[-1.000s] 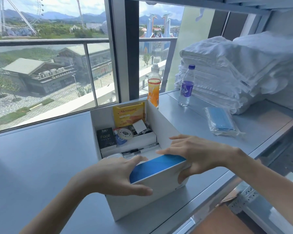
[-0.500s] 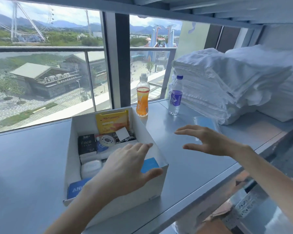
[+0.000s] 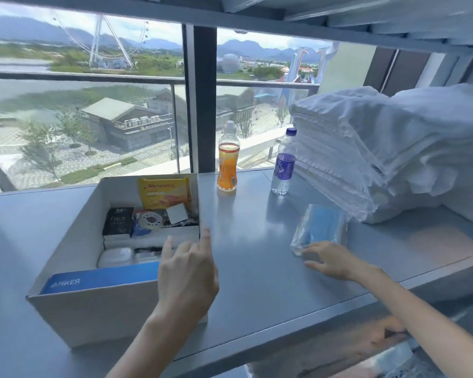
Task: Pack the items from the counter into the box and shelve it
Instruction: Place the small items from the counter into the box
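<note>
A white cardboard box (image 3: 93,309) stands on the grey counter (image 3: 251,236), holding a blue Anker box (image 3: 101,278), a black Face pack (image 3: 118,222), a yellow snack bag (image 3: 163,192), a tape roll (image 3: 150,219) and other small items. My left hand (image 3: 187,276) hovers over the box's near right corner, fingers straight and holding nothing. My right hand (image 3: 331,259) reaches to a clear bag of blue face masks (image 3: 321,229) on the counter; its fingertips touch the bag's near edge. An orange drink bottle (image 3: 228,159) and a water bottle (image 3: 284,162) stand behind.
A tall stack of folded white towels (image 3: 380,151) fills the counter's right side. A window with a dark post (image 3: 202,99) runs along the back. A shelf (image 3: 339,12) hangs overhead. Below the counter's front edge lie lower shelves with items.
My hands left the blue Anker box lying in the white box. My left hand lifted off the box; my right hand moved right to the mask bag. The view shifted right.
</note>
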A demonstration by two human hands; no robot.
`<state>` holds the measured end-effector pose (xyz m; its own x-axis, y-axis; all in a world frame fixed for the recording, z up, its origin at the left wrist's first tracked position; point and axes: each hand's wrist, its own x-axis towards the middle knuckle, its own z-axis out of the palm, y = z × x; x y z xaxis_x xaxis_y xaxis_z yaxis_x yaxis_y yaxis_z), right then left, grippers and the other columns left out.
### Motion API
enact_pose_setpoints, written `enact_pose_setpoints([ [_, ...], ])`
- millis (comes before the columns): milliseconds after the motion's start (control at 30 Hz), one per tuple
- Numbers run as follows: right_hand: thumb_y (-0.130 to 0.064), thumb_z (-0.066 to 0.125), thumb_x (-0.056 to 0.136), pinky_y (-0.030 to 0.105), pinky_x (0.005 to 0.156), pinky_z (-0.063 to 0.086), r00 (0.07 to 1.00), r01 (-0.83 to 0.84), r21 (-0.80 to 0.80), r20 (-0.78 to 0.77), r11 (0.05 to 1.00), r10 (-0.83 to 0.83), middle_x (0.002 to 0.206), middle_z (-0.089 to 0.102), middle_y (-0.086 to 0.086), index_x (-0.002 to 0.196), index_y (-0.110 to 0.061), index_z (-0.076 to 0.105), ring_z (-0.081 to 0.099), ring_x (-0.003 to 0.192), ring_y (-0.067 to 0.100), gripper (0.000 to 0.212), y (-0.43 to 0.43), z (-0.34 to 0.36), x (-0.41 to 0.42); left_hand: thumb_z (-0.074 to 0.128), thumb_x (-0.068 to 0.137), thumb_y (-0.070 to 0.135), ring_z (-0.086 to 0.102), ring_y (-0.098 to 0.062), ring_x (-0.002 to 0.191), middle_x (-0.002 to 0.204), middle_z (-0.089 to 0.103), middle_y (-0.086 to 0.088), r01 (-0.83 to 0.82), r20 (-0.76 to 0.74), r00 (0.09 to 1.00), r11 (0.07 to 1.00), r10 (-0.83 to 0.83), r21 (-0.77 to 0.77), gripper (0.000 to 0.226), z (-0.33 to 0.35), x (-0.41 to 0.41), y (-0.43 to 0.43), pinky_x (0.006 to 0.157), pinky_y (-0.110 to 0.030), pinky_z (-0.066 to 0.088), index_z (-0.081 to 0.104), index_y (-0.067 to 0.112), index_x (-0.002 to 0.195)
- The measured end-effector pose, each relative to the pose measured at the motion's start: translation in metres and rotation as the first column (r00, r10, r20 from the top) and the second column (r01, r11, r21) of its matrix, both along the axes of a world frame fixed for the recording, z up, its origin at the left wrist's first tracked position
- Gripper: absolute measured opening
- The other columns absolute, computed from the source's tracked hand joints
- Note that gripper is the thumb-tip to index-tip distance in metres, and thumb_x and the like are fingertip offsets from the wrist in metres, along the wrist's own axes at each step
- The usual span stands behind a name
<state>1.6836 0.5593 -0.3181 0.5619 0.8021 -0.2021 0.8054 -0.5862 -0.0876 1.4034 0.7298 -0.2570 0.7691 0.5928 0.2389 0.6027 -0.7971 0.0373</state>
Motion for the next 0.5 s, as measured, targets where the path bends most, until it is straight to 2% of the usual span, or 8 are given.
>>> enact_pose_setpoints([
  [67,-0.044,0.052,0.090,0.017,0.080,0.040,0.996,-0.042,0.089,-0.074,0.995,0.049,0.111,0.065,-0.010,0.126,-0.030,0.056,0.058,0.095,0.006,0.039,0.007,0.003,-0.007,0.040,0.087,0.015,0.049,-0.018,0.075,0.078,0.052,0.004,-0.019,-0.021,1.000,1.000,0.019,0.012,0.067,0.001,-0.001,-0.001,0.116,-0.040,0.012,0.013,0.013,0.148],
  [133,-0.040,0.056,0.089,0.010,0.072,0.039,0.981,-0.111,0.138,-0.141,0.984,0.131,0.096,0.064,-0.012,0.122,-0.029,0.060,0.056,0.081,0.002,0.035,0.018,0.008,-0.015,0.040,0.086,0.014,0.052,-0.018,0.075,0.078,0.053,0.006,0.022,-0.020,1.000,0.999,-0.022,0.034,0.067,0.002,-0.002,0.000,0.115,-0.040,0.014,0.014,0.012,0.148],
  [200,-0.027,0.057,0.090,0.015,0.082,0.042,0.959,-0.235,0.166,-0.121,0.958,0.256,0.108,0.067,-0.004,0.120,-0.026,0.062,0.060,0.092,0.007,0.030,0.033,0.010,-0.019,0.038,0.087,0.015,0.057,-0.016,0.080,0.082,0.056,0.007,0.072,0.000,0.997,0.997,-0.072,0.017,0.066,0.003,-0.004,0.002,0.114,-0.039,0.016,0.014,0.012,0.147],
  [300,-0.018,0.058,0.089,0.023,0.097,0.037,0.913,-0.407,0.127,0.024,0.905,0.407,0.127,0.058,-0.008,0.123,-0.025,0.059,0.049,0.119,0.013,0.034,0.058,0.015,-0.013,0.046,0.085,0.016,0.060,-0.016,0.078,0.078,0.058,0.010,0.143,0.001,0.990,0.990,-0.143,0.012,0.067,0.006,-0.023,0.008,0.112,-0.038,0.024,0.020,0.014,0.146],
  [367,-0.021,0.061,0.086,0.029,0.107,0.032,0.886,-0.461,0.006,0.054,0.887,0.460,0.141,0.046,-0.009,0.132,-0.027,0.050,0.036,0.132,0.015,0.047,0.074,0.016,-0.003,0.067,0.073,0.011,0.067,-0.021,0.072,0.070,0.065,0.010,0.199,0.035,0.979,0.976,-0.203,0.087,0.070,0.008,-0.046,0.016,0.095,-0.041,0.046,0.041,0.010,0.138],
  [400,-0.024,0.065,0.083,0.033,0.111,0.027,0.881,-0.468,-0.086,0.037,0.880,0.472,0.147,0.038,-0.010,0.137,-0.029,0.043,0.028,0.138,0.015,0.058,0.081,0.017,0.002,0.073,0.067,0.011,0.068,-0.023,0.069,0.067,0.067,0.010,0.228,0.060,0.970,0.965,-0.236,0.128,0.070,0.006,-0.058,0.021,0.085,-0.041,0.052,0.049,0.009,0.133],
  [467,-0.031,0.072,0.076,0.038,0.115,0.021,0.893,-0.441,-0.243,-0.027,0.864,0.449,0.152,0.026,-0.011,0.143,-0.033,0.029,0.015,0.143,0.014,0.080,0.096,0.018,0.010,0.066,0.070,0.015,0.069,-0.021,0.074,0.071,0.070,0.010,0.287,0.060,0.953,0.948,-0.298,0.140,0.065,0.006,-0.083,0.031,0.085,-0.033,0.051,0.049,0.010,0.132],
  [500,-0.033,0.075,0.072,0.037,0.113,0.023,0.902,-0.424,-0.277,-0.052,0.862,0.428,0.150,0.028,-0.009,0.144,-0.034,0.027,0.017,0.142,0.015,0.086,0.103,0.019,0.012,0.062,0.072,0.018,0.069,-0.020,0.077,0.074,0.071,0.010,0.316,0.054,0.944,0.939,-0.325,0.134,0.064,0.007,-0.094,0.036,0.090,-0.026,0.047,0.047,0.012,0.134],
])
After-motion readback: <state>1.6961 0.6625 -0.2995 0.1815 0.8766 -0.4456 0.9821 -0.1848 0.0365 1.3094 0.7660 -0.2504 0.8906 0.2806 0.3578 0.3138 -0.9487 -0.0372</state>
